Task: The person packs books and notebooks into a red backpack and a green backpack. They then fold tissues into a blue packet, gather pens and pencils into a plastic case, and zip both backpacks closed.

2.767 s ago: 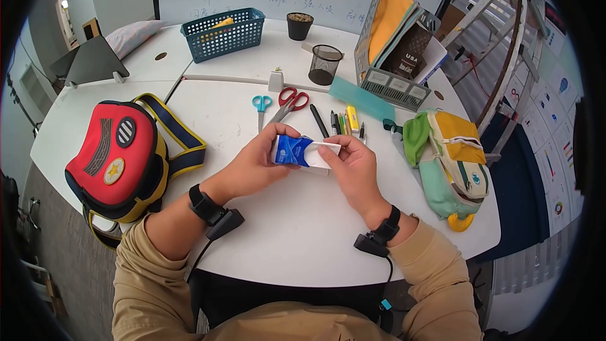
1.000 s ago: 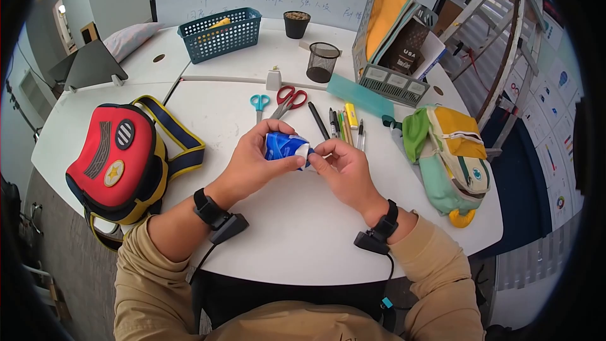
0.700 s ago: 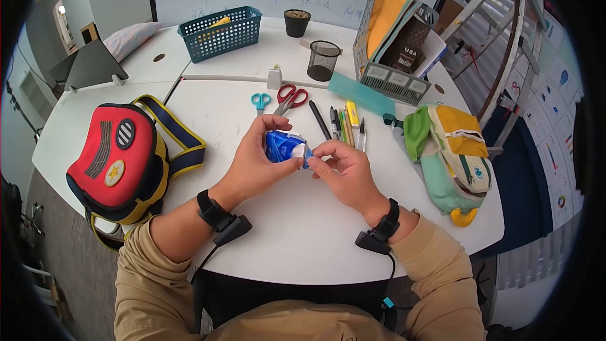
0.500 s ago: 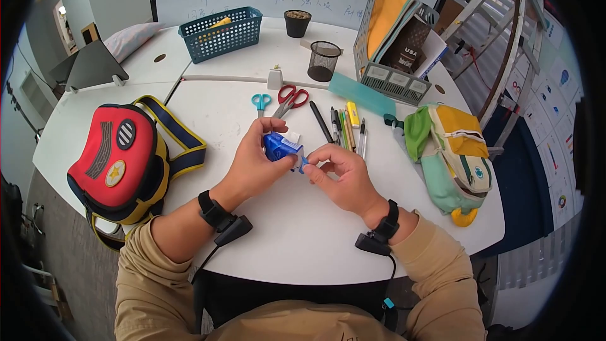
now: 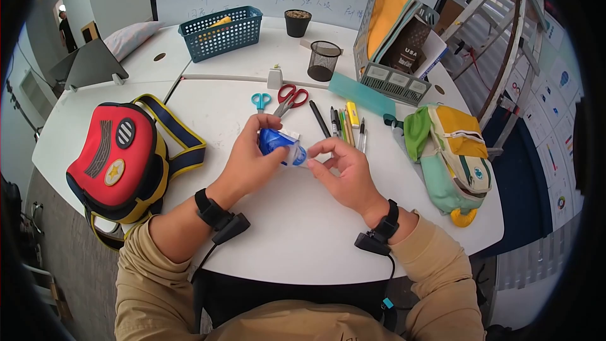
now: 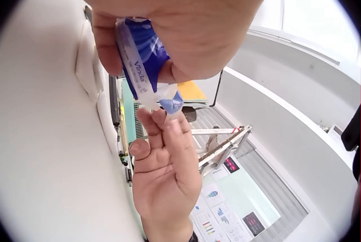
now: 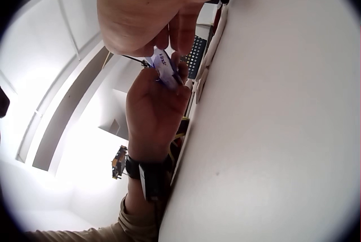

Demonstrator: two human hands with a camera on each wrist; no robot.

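A blue-and-white tissue pack (image 5: 271,141) in a shiny plastic wrapper is held above the table. My left hand (image 5: 242,163) grips it, thumb on the near side and fingers round the far side. In the left wrist view the pack (image 6: 138,61) shows the print "Vinda" on its white side. The thumb and fingertips of my right hand (image 5: 346,173) pinch the clear, crumpled end of the wrapper. In the right wrist view the pack (image 7: 164,66) lies between both hands, partly hidden by the fingers.
Beyond the hands lie blue scissors (image 5: 261,101), red scissors (image 5: 291,97), and several pens (image 5: 334,123). A red backpack (image 5: 107,161) stands left, a green-yellow bag (image 5: 451,161) right. Behind are a basket (image 5: 221,41), a mesh cup (image 5: 324,63) and a file rack (image 5: 394,84).
The pack has turned in my left hand from a flat white-and-blue side to its clear wrapper end. The right fingers have moved from the white side to that end.
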